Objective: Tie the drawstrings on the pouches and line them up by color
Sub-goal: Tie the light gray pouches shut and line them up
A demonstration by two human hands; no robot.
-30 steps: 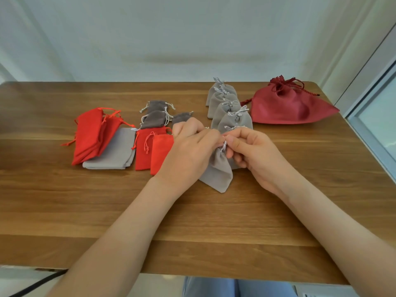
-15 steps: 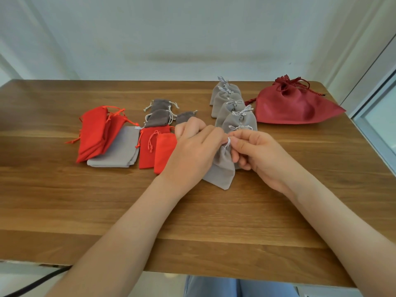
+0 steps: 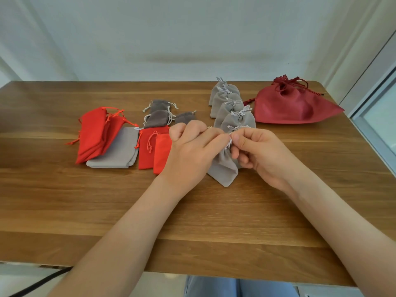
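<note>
A light grey pouch (image 3: 222, 170) hangs between my hands over the middle of the table. My left hand (image 3: 192, 151) and my right hand (image 3: 259, 153) both pinch its pale drawstring (image 3: 229, 144) at the gathered neck. Just behind it, a row of several tied light grey pouches (image 3: 233, 108) runs toward the far edge. To the left lie untied pouches: a pile of red ones (image 3: 96, 133), flat light grey ones (image 3: 116, 150), two more red ones (image 3: 150, 148), and three dark grey ones (image 3: 158, 117).
A large dark red drawstring bag (image 3: 291, 106) lies at the far right of the wooden table (image 3: 214, 221). A window frame (image 3: 377, 125) stands past the right edge. A black cable (image 3: 38, 281) hangs below the front left edge.
Both hands kept working the drawstring at the pouch's neck and stayed in nearly the same place. The pouch's neck looks more gathered.
</note>
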